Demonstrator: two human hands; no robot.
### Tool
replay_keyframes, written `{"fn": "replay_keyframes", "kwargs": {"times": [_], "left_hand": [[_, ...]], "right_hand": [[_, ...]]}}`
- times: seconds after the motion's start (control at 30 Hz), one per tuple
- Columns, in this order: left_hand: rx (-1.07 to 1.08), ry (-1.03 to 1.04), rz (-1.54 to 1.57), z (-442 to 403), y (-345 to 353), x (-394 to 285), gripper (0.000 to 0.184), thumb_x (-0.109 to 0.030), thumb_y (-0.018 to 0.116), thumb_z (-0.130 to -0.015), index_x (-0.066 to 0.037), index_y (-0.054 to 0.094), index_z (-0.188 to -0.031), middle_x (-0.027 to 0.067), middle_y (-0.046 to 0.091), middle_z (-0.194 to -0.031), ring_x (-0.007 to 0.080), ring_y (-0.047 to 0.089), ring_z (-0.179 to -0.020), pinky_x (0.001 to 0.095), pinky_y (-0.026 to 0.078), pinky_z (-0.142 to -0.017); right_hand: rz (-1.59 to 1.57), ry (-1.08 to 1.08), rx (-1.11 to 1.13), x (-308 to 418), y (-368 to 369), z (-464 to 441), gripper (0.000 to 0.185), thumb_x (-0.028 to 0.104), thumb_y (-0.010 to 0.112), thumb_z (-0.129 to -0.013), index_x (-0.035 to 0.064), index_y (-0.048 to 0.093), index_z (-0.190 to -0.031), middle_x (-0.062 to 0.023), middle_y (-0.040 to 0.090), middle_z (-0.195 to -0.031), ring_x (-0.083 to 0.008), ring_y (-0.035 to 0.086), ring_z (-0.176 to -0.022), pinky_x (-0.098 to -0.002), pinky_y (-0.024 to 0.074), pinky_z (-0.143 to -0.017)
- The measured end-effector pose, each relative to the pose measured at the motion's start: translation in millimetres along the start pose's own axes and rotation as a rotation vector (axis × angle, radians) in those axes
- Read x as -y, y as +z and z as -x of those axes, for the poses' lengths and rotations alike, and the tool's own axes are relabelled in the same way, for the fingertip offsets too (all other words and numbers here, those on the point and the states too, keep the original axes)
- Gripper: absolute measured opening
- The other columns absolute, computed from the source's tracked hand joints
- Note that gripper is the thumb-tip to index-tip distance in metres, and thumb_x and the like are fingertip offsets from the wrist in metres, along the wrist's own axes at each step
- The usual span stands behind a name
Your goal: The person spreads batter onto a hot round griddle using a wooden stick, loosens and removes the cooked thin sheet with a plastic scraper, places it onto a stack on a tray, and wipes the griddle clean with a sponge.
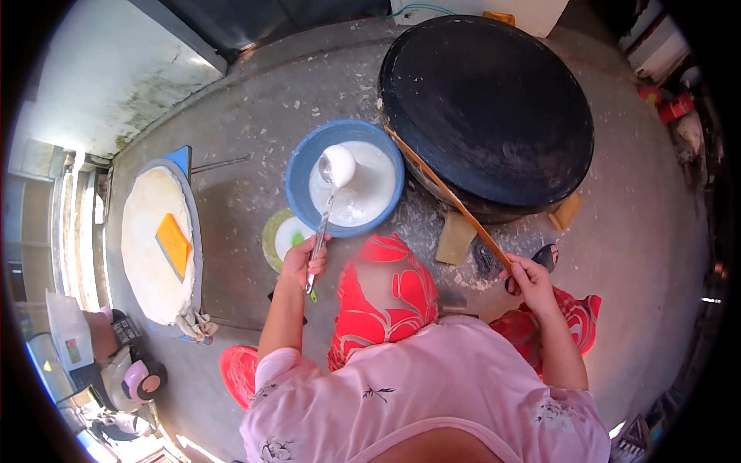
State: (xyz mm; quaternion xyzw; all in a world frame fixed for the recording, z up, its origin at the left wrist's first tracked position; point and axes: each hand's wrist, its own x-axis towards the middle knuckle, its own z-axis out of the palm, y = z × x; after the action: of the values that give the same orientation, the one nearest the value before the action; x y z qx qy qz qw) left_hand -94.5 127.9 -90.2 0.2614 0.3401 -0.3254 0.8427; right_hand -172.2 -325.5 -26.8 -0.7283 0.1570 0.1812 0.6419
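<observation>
My left hand [300,261] is closed round the handle of a metal ladle [328,202]. The ladle's bowl, full of white batter [368,179], is over a blue basin [296,171] that holds more of it. In my right hand [531,279] is one end of a long, thin wooden stick [451,197]. The stick slants up and left, its far end close to the basin's rim and along the edge of a large round black griddle [486,108]. The griddle's dark top is bare.
On the left, a round stand carries a pile of pale flatbreads [147,231] with an orange-yellow scraper [174,245] on top. A green-rimmed bowl [272,239] of white liquid sits beside the basin. Foam-like blocks [456,238] lie below the griddle. A red stool [240,374] is at lower left.
</observation>
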Motion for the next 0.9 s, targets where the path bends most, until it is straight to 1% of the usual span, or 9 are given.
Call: {"fn": "replay_keyframes", "kwargs": {"times": [0.1,0.17,0.27,0.4,0.5,0.6,0.7,0.8,0.9], "left_hand": [[-0.073,0.132,-0.137,37,23,-3,0.029,-0.024,0.040,-0.091,-0.002,0.047,-0.108,0.0065,0.045,-0.058,0.0089,0.032,-0.039,0.0208,0.025,-0.032],[-0.064,0.263,-0.258,55,31,-5,0.031,-0.022,0.042,-0.089,0.001,0.046,-0.110,0.0077,0.046,-0.058,0.0093,0.033,-0.039,0.0209,0.026,-0.032],[-0.049,0.340,-0.264,78,54,-8,0.033,-0.020,0.045,-0.088,0.003,0.045,-0.111,0.0088,0.047,-0.058,0.0097,0.034,-0.038,0.0211,0.026,-0.032],[0.002,0.442,-0.292,96,89,-18,0.032,-0.021,0.042,-0.089,0.002,0.046,-0.111,0.0100,0.049,-0.060,0.0101,0.036,-0.039,0.0212,0.028,-0.033],[0.067,0.511,-0.365,96,125,-26,0.034,-0.022,0.040,-0.091,0.002,0.046,-0.114,0.0109,0.051,-0.062,0.0107,0.038,-0.041,0.0212,0.029,-0.034],[0.080,0.570,-0.317,80,170,-28,0.034,-0.023,0.039,-0.090,0.000,0.046,-0.113,0.0101,0.052,-0.064,0.0115,0.042,-0.044,0.0214,0.030,-0.035],[0.136,0.574,-0.310,40,203,-31,0.028,-0.020,0.038,-0.090,-0.001,0.048,-0.107,0.0088,0.052,-0.065,0.0112,0.043,-0.045,0.0213,0.032,-0.036],[0.141,0.576,-0.388,-1,233,-32,0.020,-0.015,0.035,-0.090,-0.003,0.048,-0.099,0.0064,0.052,-0.066,0.0102,0.044,-0.046,0.0219,0.034,-0.037],[0.094,0.588,-0.409,-48,247,-29,0.022,-0.015,0.037,-0.089,-0.004,0.045,-0.107,0.0066,0.051,-0.064,0.0110,0.045,-0.046,0.0212,0.036,-0.037]], "right_hand": [[-0.094,0.007,-0.015,-3,-5,4,0.032,0.011,0.050,-0.088,0.0040,0.051,-0.119,-0.0014,0.060,-0.077,-0.0048,0.046,-0.054,-0.0173,0.0368,-0.048],[-0.135,0.029,0.011,1,-7,8,0.030,0.006,0.056,-0.084,0.0026,0.053,-0.114,-0.0012,0.059,-0.081,-0.0036,0.049,-0.063,-0.0150,0.0359,-0.053],[-0.148,0.127,-0.001,5,-6,4,0.030,0.004,0.059,-0.081,0.0015,0.053,-0.110,-0.0014,0.059,-0.081,-0.0036,0.051,-0.065,-0.0154,0.0365,-0.053],[-0.146,0.106,0.083,6,-3,-3,0.026,0.003,0.058,-0.081,0.0020,0.052,-0.107,-0.0010,0.059,-0.081,-0.0040,0.052,-0.066,-0.0165,0.0394,-0.056],[-0.178,-0.044,0.026,5,3,-15,0.033,0.003,0.057,-0.082,0.0022,0.046,-0.113,0.0003,0.057,-0.076,-0.0058,0.052,-0.065,-0.0175,0.0408,-0.061],[-0.078,-0.050,-0.039,17,3,-26,0.030,0.003,0.055,-0.083,0.0020,0.047,-0.112,-0.0006,0.058,-0.080,-0.0061,0.052,-0.069,-0.0185,0.0414,-0.065],[0.092,-0.225,-0.117,23,-1,-42,0.030,0.001,0.055,-0.082,0.0014,0.050,-0.111,-0.0047,0.061,-0.090,-0.0079,0.056,-0.079,-0.0215,0.0439,-0.069],[0.223,-0.346,-0.227,39,-1,-58,0.034,0.002,0.055,-0.081,0.0013,0.050,-0.114,-0.0072,0.062,-0.093,-0.0127,0.058,-0.083,-0.0248,0.0446,-0.073],[0.376,-0.518,-0.419,54,-1,-74,0.039,0.003,0.056,-0.079,0.0057,0.051,-0.118,-0.0111,0.061,-0.094,-0.0201,0.060,-0.082,-0.0275,0.0450,-0.072]]}}
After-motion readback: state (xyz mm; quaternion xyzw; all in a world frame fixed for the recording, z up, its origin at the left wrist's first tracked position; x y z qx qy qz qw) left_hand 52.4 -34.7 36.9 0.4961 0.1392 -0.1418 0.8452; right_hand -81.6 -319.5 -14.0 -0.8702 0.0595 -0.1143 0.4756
